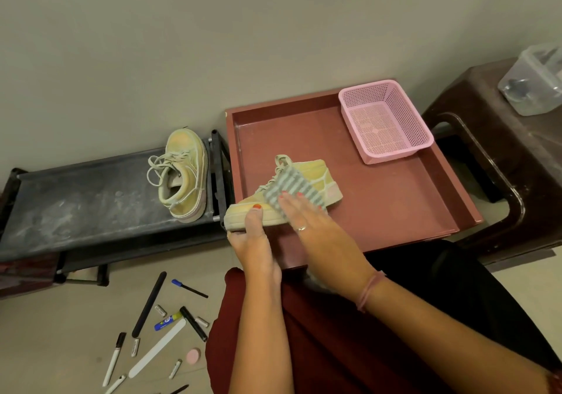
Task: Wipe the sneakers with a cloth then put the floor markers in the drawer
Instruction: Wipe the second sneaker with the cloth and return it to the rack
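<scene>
Left hand (254, 235) reaches forward, thumb on top, fingers curled under in a grip. Right hand (304, 214) flat, fingers straight, pressing down (ring on one finger, band at wrist).

Ring (301, 228), pink wristband (369, 290), red nails (257, 206)

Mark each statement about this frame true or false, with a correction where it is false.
1. The right hand presses a striped cloth against the sneaker over the red drawer. True.
2. The left hand rests idle on the floor. False: it holds that sneaker's toe.
3. The pink basket holds markers. False: nothing shows in it.
4. The second sneaker sits on the black rack. True.
5. Markers lie on the floor. True.
</scene>
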